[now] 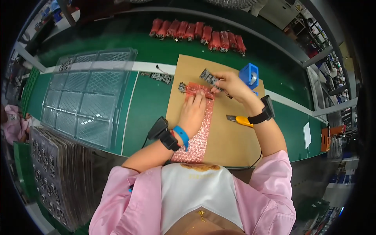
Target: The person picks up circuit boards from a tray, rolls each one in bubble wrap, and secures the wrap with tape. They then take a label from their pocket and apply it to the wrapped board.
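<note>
Pressing down on a strip of pink bubble wrap (pixel 197 133), the left hand (pixel 192 113) is lying flat with its fingers stretched toward the far end of the strip, not clenched around anything. The bubble wrap is lying lengthwise on a brown cardboard sheet (pixel 231 141), which is covering part of the green workbench (pixel 149 102). At the far end of the strip, a small dark circuit board (pixel 183 87) is sticking out to the left, partly under the pink wrap, just beyond the fingertips of the left hand.

The right hand (pixel 231 84) is grasping a second small circuit board (pixel 207 76) between thumb and fingers, holding it just above the far end of the bubble wrap, close to the first board. Both wrists are wearing dark bands, and the left wrist is also carrying a blue strap (pixel 182 136).

Just beside the right hand, a blue tape dispenser (pixel 249 75) is standing on the far edge of the cardboard. A yellow utility knife (pixel 239 120) is lying on the cardboard near the right forearm. More dark boards (pixel 160 76) are lying on the bench, to the left of the cardboard's far corner. A row of red wrapped bundles (pixel 197 33) is lying further back on the green surface. On the left side, a stack of clear plastic trays (pixel 84 98) is resting on the bench, and nearer to the person a pile of trays filled with small parts (pixel 51 176) is leaning beside it.
</note>
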A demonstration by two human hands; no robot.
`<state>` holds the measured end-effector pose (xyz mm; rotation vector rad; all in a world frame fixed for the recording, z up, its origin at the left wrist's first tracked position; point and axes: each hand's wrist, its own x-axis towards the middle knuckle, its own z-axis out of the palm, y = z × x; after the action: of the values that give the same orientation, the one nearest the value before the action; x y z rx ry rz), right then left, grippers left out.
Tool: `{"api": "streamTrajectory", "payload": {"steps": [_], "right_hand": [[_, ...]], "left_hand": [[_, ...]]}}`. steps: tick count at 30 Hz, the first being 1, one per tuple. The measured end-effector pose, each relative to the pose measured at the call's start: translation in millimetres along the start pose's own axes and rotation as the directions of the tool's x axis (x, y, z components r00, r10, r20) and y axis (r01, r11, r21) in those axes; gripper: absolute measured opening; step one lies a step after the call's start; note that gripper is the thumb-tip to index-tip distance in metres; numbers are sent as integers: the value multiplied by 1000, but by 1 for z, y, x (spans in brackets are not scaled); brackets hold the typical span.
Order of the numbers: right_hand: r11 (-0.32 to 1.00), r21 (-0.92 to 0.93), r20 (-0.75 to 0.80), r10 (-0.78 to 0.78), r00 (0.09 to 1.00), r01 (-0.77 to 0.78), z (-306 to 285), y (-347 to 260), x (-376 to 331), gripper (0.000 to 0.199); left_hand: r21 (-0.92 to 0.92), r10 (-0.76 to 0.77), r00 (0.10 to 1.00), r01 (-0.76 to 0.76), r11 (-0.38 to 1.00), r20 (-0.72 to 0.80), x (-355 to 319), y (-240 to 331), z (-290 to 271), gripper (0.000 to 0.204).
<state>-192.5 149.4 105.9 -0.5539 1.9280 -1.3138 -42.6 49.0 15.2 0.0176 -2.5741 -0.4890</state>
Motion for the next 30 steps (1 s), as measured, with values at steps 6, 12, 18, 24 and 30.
{"api": "streamTrajectory", "payload": {"steps": [6, 12, 18, 24, 30], "right_hand": [[913, -356, 75, -184, 980, 198, 1, 21, 31, 25], [783, -597, 47, -184, 982, 175, 10, 17, 36, 21], [687, -707, 8, -230, 973, 168, 23, 7, 31, 18], [685, -712, -9, -228, 974, 154, 21, 10, 30, 18], [684, -706, -42, -302, 952, 185, 17, 4, 27, 19]], "left_hand": [[-27, -26, 998, 28, 999, 51, -1, 3, -4, 44], [-3, -27, 998, 27, 1000, 52, 3, -1, -4, 46], [24, -68, 996, 66, 997, 56, -1, 1, -6, 47], [76, -43, 998, 39, 996, 55, -3, 1, -7, 49], [134, -68, 997, 63, 989, 31, -5, -1, -3, 51]]}}
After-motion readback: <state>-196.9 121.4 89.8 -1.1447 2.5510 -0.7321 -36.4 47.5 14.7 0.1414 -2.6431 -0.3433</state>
